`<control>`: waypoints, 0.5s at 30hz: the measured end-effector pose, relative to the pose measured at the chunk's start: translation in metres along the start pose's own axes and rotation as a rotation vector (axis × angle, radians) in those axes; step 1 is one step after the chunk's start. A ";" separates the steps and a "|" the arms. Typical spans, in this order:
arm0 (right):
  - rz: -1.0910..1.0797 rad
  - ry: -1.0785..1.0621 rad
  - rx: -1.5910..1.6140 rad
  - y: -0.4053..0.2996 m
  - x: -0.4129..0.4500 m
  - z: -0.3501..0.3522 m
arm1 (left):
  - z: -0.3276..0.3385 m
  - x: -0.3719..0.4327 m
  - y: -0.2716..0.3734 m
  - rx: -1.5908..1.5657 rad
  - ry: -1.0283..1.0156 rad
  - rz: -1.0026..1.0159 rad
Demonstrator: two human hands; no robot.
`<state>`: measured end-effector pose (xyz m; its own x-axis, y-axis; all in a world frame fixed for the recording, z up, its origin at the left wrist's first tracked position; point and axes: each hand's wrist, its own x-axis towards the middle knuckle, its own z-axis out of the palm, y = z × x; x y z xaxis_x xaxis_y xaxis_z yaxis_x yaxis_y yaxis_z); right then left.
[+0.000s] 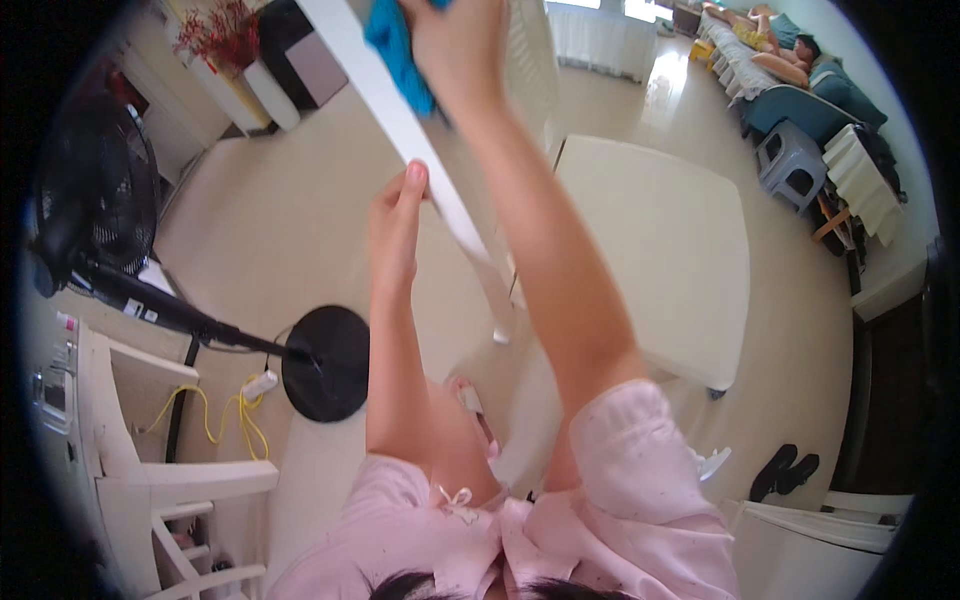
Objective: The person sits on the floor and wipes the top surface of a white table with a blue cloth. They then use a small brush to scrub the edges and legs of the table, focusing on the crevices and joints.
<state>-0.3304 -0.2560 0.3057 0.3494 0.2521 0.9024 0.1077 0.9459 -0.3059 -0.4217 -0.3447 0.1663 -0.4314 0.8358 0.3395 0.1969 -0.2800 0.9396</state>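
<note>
A long white bar [390, 112] slants down from the top edge of the view, its lower end above the floor. My left hand [397, 225] grips it near the middle, thumb on the near face and the fingers mostly hidden. Higher up, my right hand [461, 52] holds a crumpled blue cloth [397, 64] beside the bar; whether cloth and bar touch is hard to tell. Part of that hand is cut off by the top edge. Behind my right wrist is a pale slatted panel [534, 67]. To the right of my forearm stands a cream surface with rounded corners [652, 247].
A black pedestal fan [330, 364] leans across the left, near a yellow cord [244, 420]. White chair-like furniture [187, 480] is at lower left. A grey plastic stool [795, 161] stands right, below a couch where a person [787, 60] lies. Black shoes [784, 472] rest on the floor.
</note>
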 end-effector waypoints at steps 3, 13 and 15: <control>0.154 -0.200 0.099 -0.001 -0.004 -0.018 | 0.000 0.000 0.005 -0.031 -0.055 0.016; 0.507 -0.317 -0.350 0.016 -0.246 -0.139 | -0.017 -0.009 0.003 0.029 -0.073 0.107; 0.500 -0.480 -0.514 0.003 -0.257 -0.158 | -0.026 -0.007 0.000 0.030 -0.094 0.038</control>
<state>-0.2729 -0.3500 0.0254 0.0498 0.7827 0.6204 0.4948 0.5203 -0.6961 -0.4419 -0.3629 0.1652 -0.3386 0.8659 0.3682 0.2386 -0.2994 0.9238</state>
